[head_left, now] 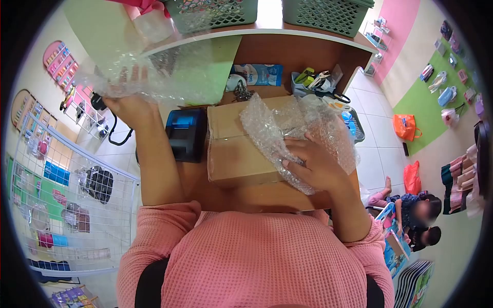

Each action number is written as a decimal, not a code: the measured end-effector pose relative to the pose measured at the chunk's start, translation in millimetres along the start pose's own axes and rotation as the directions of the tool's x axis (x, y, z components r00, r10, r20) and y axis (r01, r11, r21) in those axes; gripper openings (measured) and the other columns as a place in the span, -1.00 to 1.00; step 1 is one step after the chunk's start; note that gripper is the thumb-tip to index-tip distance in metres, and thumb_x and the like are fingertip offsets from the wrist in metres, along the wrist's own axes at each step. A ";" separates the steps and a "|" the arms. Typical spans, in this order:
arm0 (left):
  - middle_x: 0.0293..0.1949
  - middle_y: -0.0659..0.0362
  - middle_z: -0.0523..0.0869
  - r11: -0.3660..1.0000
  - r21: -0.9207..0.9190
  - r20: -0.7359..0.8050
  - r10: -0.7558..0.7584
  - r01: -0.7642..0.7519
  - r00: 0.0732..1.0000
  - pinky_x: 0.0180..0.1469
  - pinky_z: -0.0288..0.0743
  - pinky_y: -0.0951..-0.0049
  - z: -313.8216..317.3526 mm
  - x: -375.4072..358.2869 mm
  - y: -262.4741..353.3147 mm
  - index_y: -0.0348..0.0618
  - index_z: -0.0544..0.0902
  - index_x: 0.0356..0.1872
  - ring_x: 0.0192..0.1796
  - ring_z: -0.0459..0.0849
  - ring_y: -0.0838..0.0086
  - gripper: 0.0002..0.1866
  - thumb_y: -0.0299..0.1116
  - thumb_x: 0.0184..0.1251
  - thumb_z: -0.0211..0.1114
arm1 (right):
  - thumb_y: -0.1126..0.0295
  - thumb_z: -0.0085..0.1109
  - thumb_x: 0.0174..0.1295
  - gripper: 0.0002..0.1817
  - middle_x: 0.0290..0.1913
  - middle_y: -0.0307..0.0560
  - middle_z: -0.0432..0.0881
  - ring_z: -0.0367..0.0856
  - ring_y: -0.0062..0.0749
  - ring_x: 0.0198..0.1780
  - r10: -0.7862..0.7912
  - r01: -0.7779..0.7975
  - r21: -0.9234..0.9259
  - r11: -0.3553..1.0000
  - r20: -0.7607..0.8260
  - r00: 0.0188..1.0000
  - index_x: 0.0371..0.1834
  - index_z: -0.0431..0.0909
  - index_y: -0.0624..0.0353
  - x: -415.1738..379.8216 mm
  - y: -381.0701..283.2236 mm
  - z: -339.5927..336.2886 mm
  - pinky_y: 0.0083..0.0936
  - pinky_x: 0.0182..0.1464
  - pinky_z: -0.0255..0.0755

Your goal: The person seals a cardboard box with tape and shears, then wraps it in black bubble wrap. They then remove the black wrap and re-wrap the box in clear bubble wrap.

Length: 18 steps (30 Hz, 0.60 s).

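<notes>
My left hand (pixel 129 105) is raised at the left, its fingers showing through a clear sheet of bubble wrap (pixel 179 77) that it holds up. That sheet stretches to the right, above a black device with a blue top (pixel 184 134). My right hand (pixel 310 161) grips a folded strip of bubble wrap (pixel 264 126) with bent fingers. This strip lies slantwise over a brown cardboard box (pixel 239 159) on the wooden desk. More crumpled bubble wrap (pixel 339 133) bulges beyond the right hand, past the box's right side.
Two green baskets (pixel 328 18) stand on the shelf (pixel 267 32) above. Below it are a blue packet (pixel 262 75) and a holder with scissors and tools (pixel 313 82). A white wire rack (pixel 77 205) stands at the left. Two people (pixel 418 215) sit at the lower right.
</notes>
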<state>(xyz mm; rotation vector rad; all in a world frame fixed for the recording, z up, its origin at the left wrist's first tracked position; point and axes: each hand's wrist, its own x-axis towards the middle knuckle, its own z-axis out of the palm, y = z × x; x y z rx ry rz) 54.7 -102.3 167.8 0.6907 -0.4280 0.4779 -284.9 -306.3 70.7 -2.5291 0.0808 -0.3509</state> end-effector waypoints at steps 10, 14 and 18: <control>0.37 -0.24 0.38 0.999 -0.034 0.234 0.026 -0.019 0.972 0.26 0.54 -0.21 10.4 -56.0 73.7 -0.12 0.25 0.39 0.30 0.50 -0.17 -0.49 -0.12 0.60 0.12 | 0.14 0.14 0.49 -0.57 0.30 -0.07 0.63 0.56 -0.29 0.34 0.344 -0.129 0.776 0.617 -0.118 0.931 0.27 0.58 0.18 -7.9 1.3 -12.4 -0.19 0.44 0.33; 0.38 -0.28 0.39 0.881 -0.051 0.717 -0.296 0.471 0.631 0.34 0.45 -0.04 -0.3 -126.5 80.7 -0.36 0.26 0.43 0.25 0.58 0.09 -0.30 0.02 0.56 0.15 | -0.22 0.01 0.46 -0.15 0.52 0.13 0.35 0.38 -0.12 0.47 0.397 0.269 0.960 0.080 -0.278 0.875 0.58 0.17 0.21 10.8 -29.6 -20.4 -0.15 0.53 0.23; 0.56 -0.39 0.09 0.873 -0.082 0.974 -0.032 0.481 0.223 0.46 0.23 -0.06 29.7 -173.6 62.4 -0.24 0.61 0.24 0.58 0.21 0.03 -0.28 0.27 0.57 -0.05 | -0.30 -0.05 0.45 -0.13 0.51 0.03 0.37 0.36 -0.07 0.49 0.193 0.323 0.884 -0.338 -0.270 0.943 0.60 0.17 0.10 -3.7 -40.0 -16.5 -0.13 0.56 0.17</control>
